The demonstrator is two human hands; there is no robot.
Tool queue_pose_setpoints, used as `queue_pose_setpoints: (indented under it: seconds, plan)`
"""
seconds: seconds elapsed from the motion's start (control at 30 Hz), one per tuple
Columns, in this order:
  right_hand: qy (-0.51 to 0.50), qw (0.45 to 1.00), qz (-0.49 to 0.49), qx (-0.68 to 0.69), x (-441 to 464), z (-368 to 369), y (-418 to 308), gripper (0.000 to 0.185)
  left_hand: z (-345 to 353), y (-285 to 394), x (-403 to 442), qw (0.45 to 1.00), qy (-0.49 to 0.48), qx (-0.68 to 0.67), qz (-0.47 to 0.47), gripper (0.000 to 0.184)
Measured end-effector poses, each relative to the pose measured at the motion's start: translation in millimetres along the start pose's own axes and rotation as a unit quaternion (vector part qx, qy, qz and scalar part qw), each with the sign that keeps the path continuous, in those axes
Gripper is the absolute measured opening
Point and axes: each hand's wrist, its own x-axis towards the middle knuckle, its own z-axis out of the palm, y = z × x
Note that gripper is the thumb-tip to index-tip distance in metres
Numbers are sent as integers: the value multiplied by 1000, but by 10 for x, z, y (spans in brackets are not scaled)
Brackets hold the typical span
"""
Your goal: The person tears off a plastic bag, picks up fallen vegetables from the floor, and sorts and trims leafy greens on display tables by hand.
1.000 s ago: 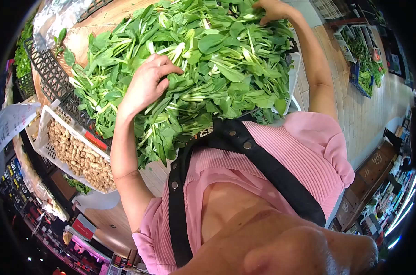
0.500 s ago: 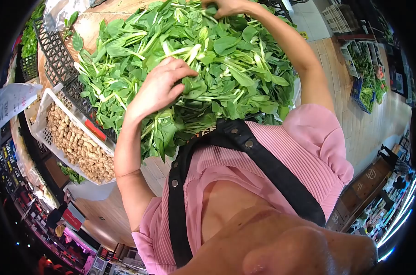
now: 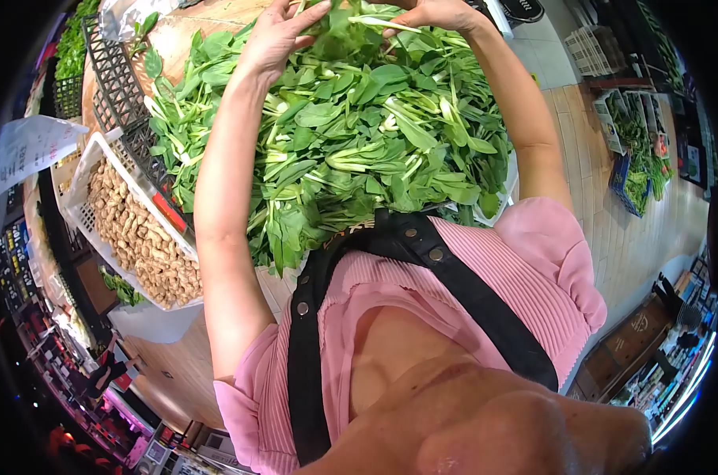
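Note:
A big heap of leafy greens with pale stems fills the space in front of my chest. At the far side of the heap, my left hand is closed on some greens, its thumb pointing right and its fingertips partly cut off by the top edge. Opposite it, my right hand curls around pale-stemmed greens, thumb underneath. Blurred leaves hang between the two hands.
A white crate of peanuts stands to the left, beside a black plastic crate. Clear plastic wrap lies at the upper left. More vegetables in crates sit on the floor at right.
My left hand has moved forward from the middle of the heap to its far side and taken greens. My right hand has shifted slightly to the right, with greens now lifted between both hands.

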Motion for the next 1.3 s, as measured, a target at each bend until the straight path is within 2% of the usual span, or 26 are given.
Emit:
queue_pose_setpoints:
  seconds: [0.1,0.13,0.17,0.23,0.27,0.33,0.4,0.43,0.5,0.57,0.63,0.67,0.77,0.8,0.93,1.0,1.07,1.1,1.17,1.23,1.3]
  plan:
    - [-60,987,36,142,9,-18,9,73,-176,-145,19,999,21,-35,19,30]
    - [-29,992,72,99,-30,7,-92,61,-295,-130,-34,999,37,3,-18,21]
    - [-69,989,48,121,-53,-118,28,49,-341,-148,-69,999,43,-9,-9,21]
    - [-83,995,19,61,-10,-164,131,35,-410,-162,-130,998,54,-34,11,21]
    - [-94,995,21,39,-9,-164,124,30,-518,-158,-160,997,55,-41,-27,23]
    - [-129,991,42,-14,-43,-126,51,23,-713,-92,-263,999,11,31,-6,34]
    - [-133,984,97,-70,-65,-111,55,26,-793,-55,-387,997,-16,75,23,49]
    - [-132,979,115,-106,-46,-67,38,29,-801,-36,-446,995,-17,96,8,50]
    - [-87,988,108,-64,-38,20,-46,32,-819,-14,-534,990,-19,137,-21,51]
    - [-65,995,78,-12,10,60,-122,34,-739,-12,-572,984,5,169,-61,45]
    - [-20,997,55,-41,79,58,-88,30,-625,16,-595,979,35,168,-111,43]
    - [-19,997,63,-50,100,70,-117,27,-715,-57,-549,978,11,163,-129,36]
    - [-21,995,92,-39,149,131,-206,26,-758,-216,-473,969,-12,237,-63,28]
    - [-11,997,60,-46,153,142,-227,24,-771,-239,-459,970,-19,234,-54,24]
    - [-40,994,3,-98,155,79,-186,19,-717,-155,-494,937,-31,348,7,28]
    - [-44,995,29,-83,160,72,-150,16,-688,-134,-497,892,-13,446,69,31]
    - [-51,993,60,-91,187,96,-51,11,-582,-81,-540,872,19,485,73,27]
    - [-72,975,115,-175,200,87,-35,10,-536,-51,-572,860,33,503,75,26]
    - [-121,935,82,-322,212,150,59,11,-489,0,-615,865,51,492,85,29]
    - [-131,946,162,-250,202,290,155,16,-472,71,-631,877,61,470,82,30]
    - [-69,947,231,-210,183,301,67,16,-505,164,-648,896,64,435,61,30]
